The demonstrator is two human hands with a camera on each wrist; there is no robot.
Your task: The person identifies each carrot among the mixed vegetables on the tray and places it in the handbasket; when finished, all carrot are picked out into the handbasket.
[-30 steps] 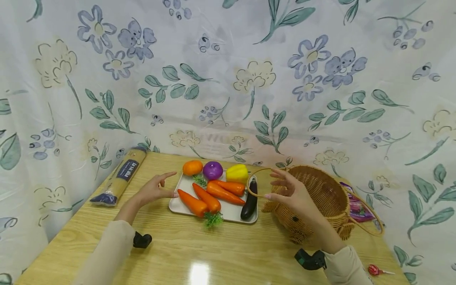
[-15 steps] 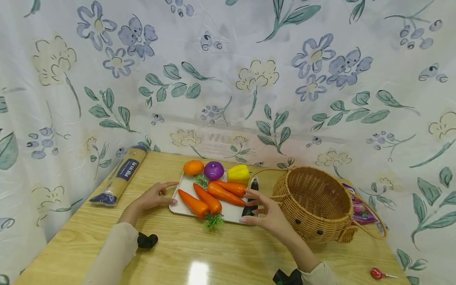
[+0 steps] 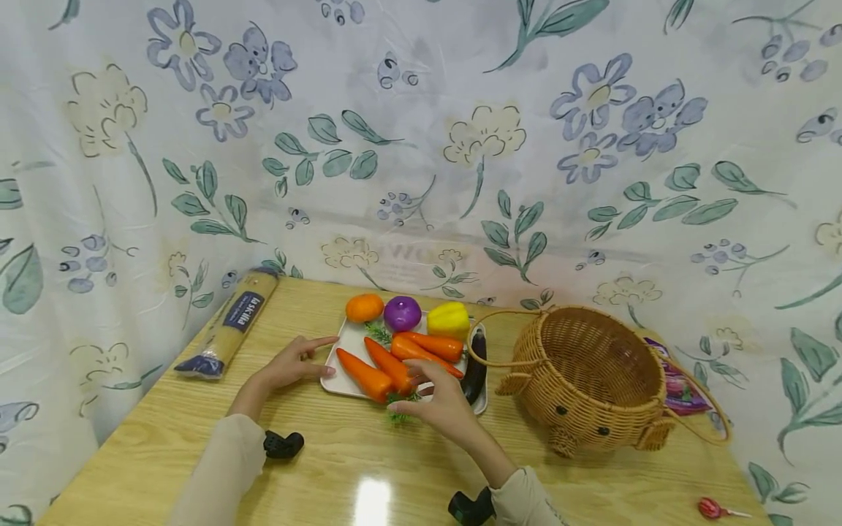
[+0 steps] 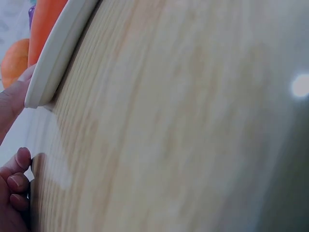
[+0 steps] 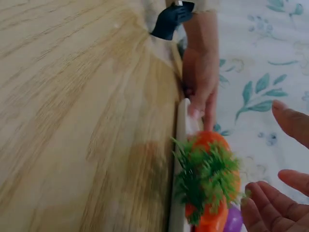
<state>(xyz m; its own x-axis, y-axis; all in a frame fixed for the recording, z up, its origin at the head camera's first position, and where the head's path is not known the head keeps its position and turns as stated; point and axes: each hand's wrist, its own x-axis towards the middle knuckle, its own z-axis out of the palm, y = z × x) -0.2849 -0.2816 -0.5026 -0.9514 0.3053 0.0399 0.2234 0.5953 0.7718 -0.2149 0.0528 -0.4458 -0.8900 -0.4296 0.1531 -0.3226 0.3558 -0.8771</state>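
Observation:
My left hand (image 3: pixel 292 365) is at the left end of a white tray (image 3: pixel 353 340), index finger and thumb spread along its edge. In the left wrist view a fingertip meets the tray rim (image 4: pixel 60 55), and other fingers are bent below. Orange toy carrots (image 3: pixel 362 374) lie on the tray. My right hand (image 3: pixel 437 402), fingers spread and slightly bent, is over the front carrots, beside their green leafy tops (image 5: pixel 210 174). The right wrist view shows nothing held. An eggplant (image 3: pixel 475 372), yellow pepper (image 3: pixel 449 320), purple onion (image 3: pixel 403 314) and orange tangerine-like fruit (image 3: pixel 365 308) share the tray.
Right of the tray stands a wicker basket (image 3: pixel 595 416) with an animal face and hoop handles, one reaching over the tray's right end. Behind it lies a purple packet (image 3: pixel 684 391). A spaghetti pack (image 3: pixel 230 325) lies at left, a red lollipop (image 3: pixel 710 508) at front right.
My right hand has moved left from the basket handle, past the eggplant, to the front carrots. My left hand has come up against the tray's left edge. The basket sits turned, its face showing more.

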